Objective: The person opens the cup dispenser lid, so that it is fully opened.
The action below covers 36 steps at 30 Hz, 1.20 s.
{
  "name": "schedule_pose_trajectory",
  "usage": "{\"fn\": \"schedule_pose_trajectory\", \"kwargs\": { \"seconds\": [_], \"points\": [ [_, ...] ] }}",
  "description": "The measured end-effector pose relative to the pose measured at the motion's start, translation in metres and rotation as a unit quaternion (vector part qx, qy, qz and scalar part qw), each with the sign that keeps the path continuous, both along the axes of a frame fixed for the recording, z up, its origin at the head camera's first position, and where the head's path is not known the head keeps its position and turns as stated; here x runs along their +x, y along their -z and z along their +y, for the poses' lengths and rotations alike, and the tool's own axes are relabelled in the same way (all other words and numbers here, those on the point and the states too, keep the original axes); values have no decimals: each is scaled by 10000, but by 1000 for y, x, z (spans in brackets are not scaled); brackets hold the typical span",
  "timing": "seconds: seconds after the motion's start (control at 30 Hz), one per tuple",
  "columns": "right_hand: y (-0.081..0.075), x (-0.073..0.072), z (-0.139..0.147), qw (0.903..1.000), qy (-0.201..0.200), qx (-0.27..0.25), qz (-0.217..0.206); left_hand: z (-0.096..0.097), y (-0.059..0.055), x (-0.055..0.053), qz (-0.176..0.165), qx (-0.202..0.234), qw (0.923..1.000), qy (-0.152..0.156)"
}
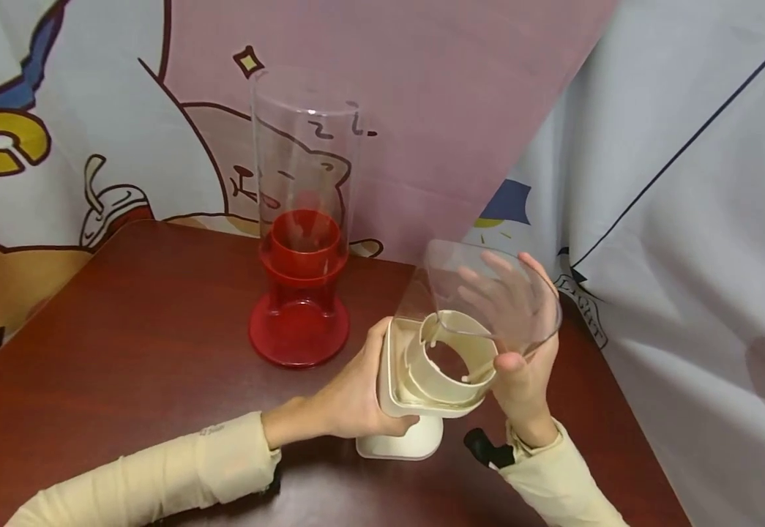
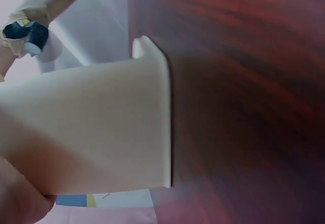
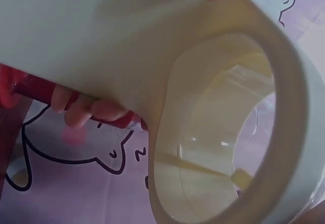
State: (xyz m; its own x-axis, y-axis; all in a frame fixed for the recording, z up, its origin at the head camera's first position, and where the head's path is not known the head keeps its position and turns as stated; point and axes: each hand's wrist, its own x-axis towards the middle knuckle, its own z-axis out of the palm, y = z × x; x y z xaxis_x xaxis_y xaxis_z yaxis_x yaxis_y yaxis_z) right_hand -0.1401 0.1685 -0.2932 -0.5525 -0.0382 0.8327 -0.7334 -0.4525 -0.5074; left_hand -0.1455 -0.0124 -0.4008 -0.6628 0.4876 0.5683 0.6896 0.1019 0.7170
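Clearly, left hand (image 1: 354, 395) round cream base (image 1: 438, 383).

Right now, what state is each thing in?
Cream stand: gripped by left hand; any tilt unclear.
Clear container: held by right hand at the cream stand's top; can't tell if seated.
Red stand: upright on the table.
Clear cylinder: upright on the red stand.

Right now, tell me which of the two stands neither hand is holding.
The red stand, upright and untouched; the left hand grips the cream stand, the right hand a clear container.
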Motion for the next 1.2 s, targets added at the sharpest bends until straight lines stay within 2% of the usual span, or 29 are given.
{"fn": "schedule_pose_trajectory", "kwargs": {
  "seconds": [0.17,0.3,0.47,0.67,0.8,0.93,1.1,1.2],
  "points": [
    [5,4,-1,9996,163,-197,111,0,2,0,405,-425,9976,-358],
    [5,9,0,9992,306,-249,118,4,3,0,638,-521,9962,-267],
    [2,8,1,9996,-60,-278,19,6,3,0,864,-541,9943,-321],
    [0,4,-1,9975,-550,-372,-223,2,2,-1,789,-506,9943,-515],
    [1,3,-1,9973,-494,-410,-349,0,2,0,695,-503,9946,-579],
    [5,2,-2,9973,-403,-581,-196,-1,2,0,714,-464,9947,-580],
    [6,3,-2,9941,-470,-969,-92,1,3,-2,731,-414,9952,-498],
    [4,4,-3,9941,-489,-971,6,2,3,-3,691,-422,9957,-444]
  ]
}}
